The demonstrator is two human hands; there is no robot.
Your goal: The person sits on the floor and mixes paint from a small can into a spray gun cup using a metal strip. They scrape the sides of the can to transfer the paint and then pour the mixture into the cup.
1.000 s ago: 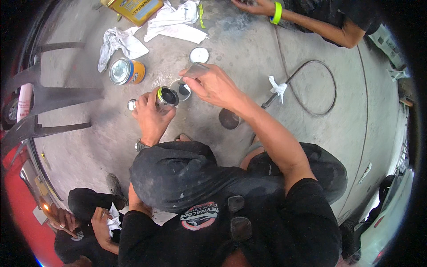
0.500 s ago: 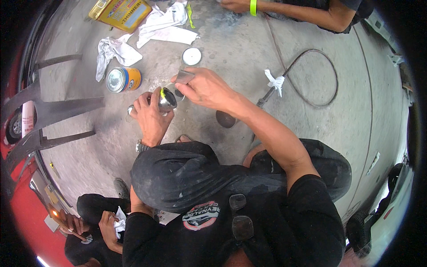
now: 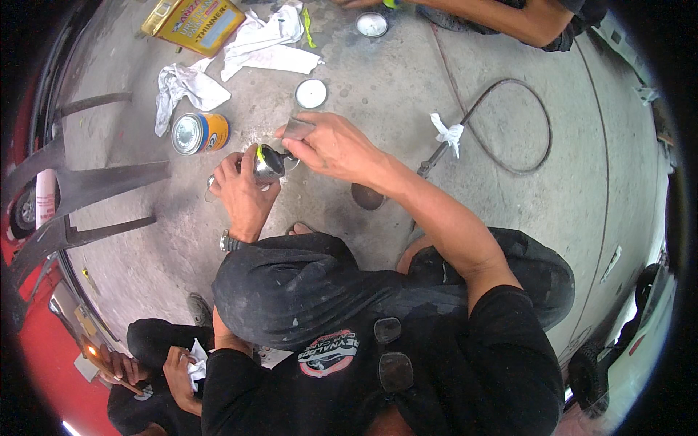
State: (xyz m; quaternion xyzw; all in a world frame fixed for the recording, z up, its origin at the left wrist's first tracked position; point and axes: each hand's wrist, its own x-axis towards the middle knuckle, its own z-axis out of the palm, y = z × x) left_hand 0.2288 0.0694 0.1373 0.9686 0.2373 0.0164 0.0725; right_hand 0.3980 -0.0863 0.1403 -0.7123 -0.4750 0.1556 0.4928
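My left hand (image 3: 246, 190) is wrapped round a small metal can (image 3: 267, 166), tilted with its mouth to the right. The mouth looks black inside, and yellow-green marks the rim. My right hand (image 3: 336, 147) pinches a flat grey metal plate (image 3: 298, 129), like a scraper blade, just above and right of the mouth. Between can and hand hangs something dark, perhaps a thick drip; I cannot make it out. Under it a pale curved rim partly shows. Beyond my left hand stands a blue and yellow tin (image 3: 201, 134). A round white-topped lid or dish (image 3: 311, 94) lies past my right hand.
White rags (image 3: 190, 89) and a yellow thinner can (image 3: 195, 26) are at the far left. A hose (image 3: 547, 131) loops on the right. Another white-topped dish (image 3: 371, 25) sits near a co-worker's arm (image 3: 502, 23). Another person's hand (image 3: 180, 378) holds a rag, lower left.
The dark matter at the can's mouth now reaches toward my right hand. My hands have barely moved. The co-worker's hand has shifted up and left, uncovering the second white-topped dish.
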